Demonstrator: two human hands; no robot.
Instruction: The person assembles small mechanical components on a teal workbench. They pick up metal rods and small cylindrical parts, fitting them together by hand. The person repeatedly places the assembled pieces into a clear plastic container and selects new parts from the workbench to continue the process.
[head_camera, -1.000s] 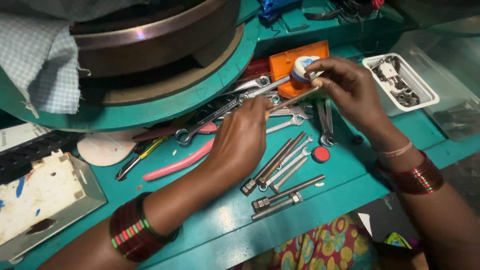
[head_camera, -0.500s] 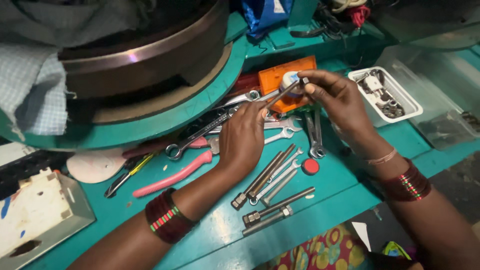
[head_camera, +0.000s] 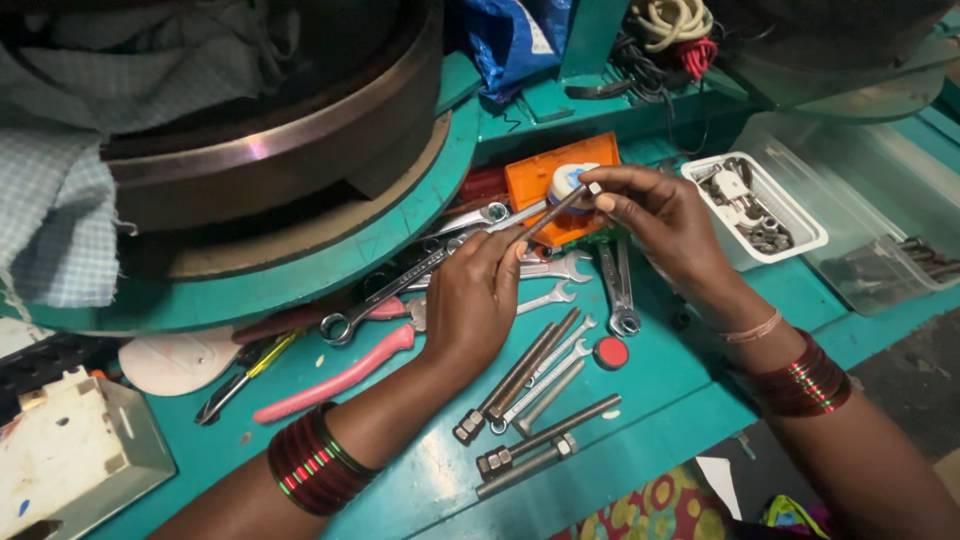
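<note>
From the head camera, the right hand (head_camera: 665, 215) pinches the upper end of a thin metal rod (head_camera: 555, 213) between thumb and fingertips, just over a small white and blue bottle (head_camera: 568, 183). That bottle stands against an orange box (head_camera: 540, 180), and the hand and rod hide most of both. The left hand (head_camera: 478, 300) is closed around the rod's lower end with its palm turned down; the fingers curl under, so the grip itself cannot be seen. The rod runs slanted between the two hands, above the green bench (head_camera: 690, 380).

Under the left hand lie spanners (head_camera: 560, 268) and pink-handled pliers (head_camera: 335, 380), their heads partly covered by the wrist. Long bolts (head_camera: 530, 375) lie in a loose row near the bench's front edge, beside a small red cap (head_camera: 610, 352). A white tray (head_camera: 800, 235) of small metal parts sits to the right; its contents are too small to sort out. A large round machine drum (head_camera: 270, 150) fills the upper left, cut off by the frame, with checked cloth (head_camera: 55, 210) draped over it.
</note>
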